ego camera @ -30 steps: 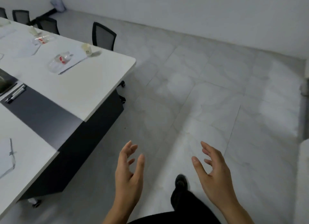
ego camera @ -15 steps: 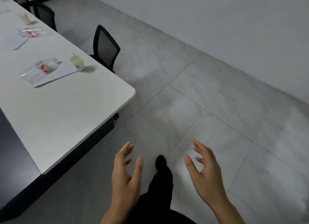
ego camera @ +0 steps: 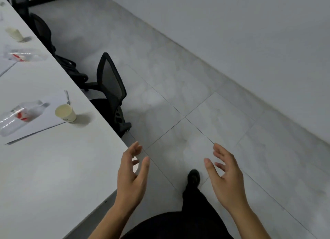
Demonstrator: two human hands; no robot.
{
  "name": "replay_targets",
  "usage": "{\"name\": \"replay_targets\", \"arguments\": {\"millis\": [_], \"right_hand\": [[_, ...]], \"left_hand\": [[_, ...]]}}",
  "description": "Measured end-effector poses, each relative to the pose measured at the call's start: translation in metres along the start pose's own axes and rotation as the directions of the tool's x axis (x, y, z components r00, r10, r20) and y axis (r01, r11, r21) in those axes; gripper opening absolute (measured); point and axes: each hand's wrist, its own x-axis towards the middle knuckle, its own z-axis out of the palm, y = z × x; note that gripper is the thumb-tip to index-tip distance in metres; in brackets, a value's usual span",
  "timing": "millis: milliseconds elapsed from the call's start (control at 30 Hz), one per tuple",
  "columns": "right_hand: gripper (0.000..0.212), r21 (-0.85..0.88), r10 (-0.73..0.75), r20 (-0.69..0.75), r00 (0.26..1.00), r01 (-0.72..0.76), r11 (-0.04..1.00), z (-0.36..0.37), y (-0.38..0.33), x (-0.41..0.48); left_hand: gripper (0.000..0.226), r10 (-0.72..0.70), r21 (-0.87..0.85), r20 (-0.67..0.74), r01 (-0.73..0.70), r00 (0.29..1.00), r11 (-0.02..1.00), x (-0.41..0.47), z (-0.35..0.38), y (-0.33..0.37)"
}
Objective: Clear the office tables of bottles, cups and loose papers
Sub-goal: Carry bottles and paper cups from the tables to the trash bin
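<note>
Over the near corner of the white table (ego camera: 53, 176) hangs the left hand (ego camera: 131, 178), fingers loosely spread, holding nothing. Right hand (ego camera: 225, 181) mirrors it above the tiled floor (ego camera: 196, 96), wide and empty too, with a black shoe (ego camera: 193, 176) between them. Out on the tabletop, two paper cups: the near cup (ego camera: 66, 113) stands upright at a paper sheet's (ego camera: 44, 128) corner, its inside pale, contents unclear; the far cup (ego camera: 15, 34) sits well beyond. Two clear plastic bottles with red labels lie on their sides: the near bottle (ego camera: 19, 115) on that sheet, the far bottle (ego camera: 25, 56) beside a second sheet (ego camera: 5, 67). Three black mesh chairs line the table's edge, the nearest chair (ego camera: 110, 85) tucked close.
</note>
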Motion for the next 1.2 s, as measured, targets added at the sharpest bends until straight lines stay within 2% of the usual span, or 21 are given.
{"name": "replay_targets", "arguments": {"millis": [167, 300, 400, 533, 633, 733, 800, 900, 1067, 1200], "right_hand": [[0.056, -0.053, 0.0, 0.222, 0.975, 0.012, 0.999, 0.05, 0.011, 0.139], [0.057, -0.094, -0.041, 0.431, 0.901, 0.09, 0.992, 0.096, -0.014, 0.27], [0.05, -0.081, -0.104, 0.588, 0.802, 0.186, 0.979, 0.139, -0.06, 0.354], [0.05, -0.023, -0.186, 0.773, 0.607, 0.321, 0.947, 0.216, -0.117, 0.433], [0.049, 0.032, -0.233, 0.866, 0.441, 0.417, 0.908, 0.272, -0.144, 0.46], [0.05, 0.082, -0.249, 0.921, 0.301, 0.475, 0.876, 0.329, -0.163, 0.469], [0.05, 0.096, -0.235, 0.946, 0.222, 0.502, 0.86, 0.369, -0.174, 0.468], [0.051, 0.131, -0.241, 0.961, 0.139, 0.536, 0.834, 0.417, -0.192, 0.461], [0.053, 0.138, -0.203, 0.978, 0.049, 0.575, 0.806, 0.508, -0.24, 0.447], [0.058, 0.211, -0.18, 0.977, -0.116, 0.648, 0.732, 0.596, -0.267, 0.431]], "left_hand": [[0.042, -0.153, 0.001, -0.179, 0.155, 0.972, 0.988, 0.101, 0.028, -0.03], [0.042, -0.295, -0.028, -0.342, 0.304, 0.892, 0.952, 0.175, 0.037, -0.031], [0.04, -0.375, -0.095, -0.494, 0.38, 0.784, 0.92, 0.221, 0.031, -0.013], [0.043, -0.425, -0.151, -0.665, 0.447, 0.614, 0.882, 0.268, 0.017, -0.001], [0.046, -0.447, -0.206, -0.759, 0.478, 0.474, 0.854, 0.285, 0.007, -0.002], [0.052, -0.464, -0.262, -0.813, 0.491, 0.35, 0.831, 0.304, -0.006, -0.011], [0.049, -0.488, -0.314, -0.828, 0.492, 0.276, 0.812, 0.315, -0.018, -0.027], [0.053, -0.515, -0.346, -0.824, 0.509, 0.237, 0.788, 0.333, -0.037, -0.054], [0.081, -0.614, -0.405, -0.771, 0.614, 0.168, 0.677, 0.373, -0.095, -0.106], [0.095, -0.634, -0.436, -0.769, 0.654, 0.087, 0.618, 0.405, -0.135, -0.134]]}}
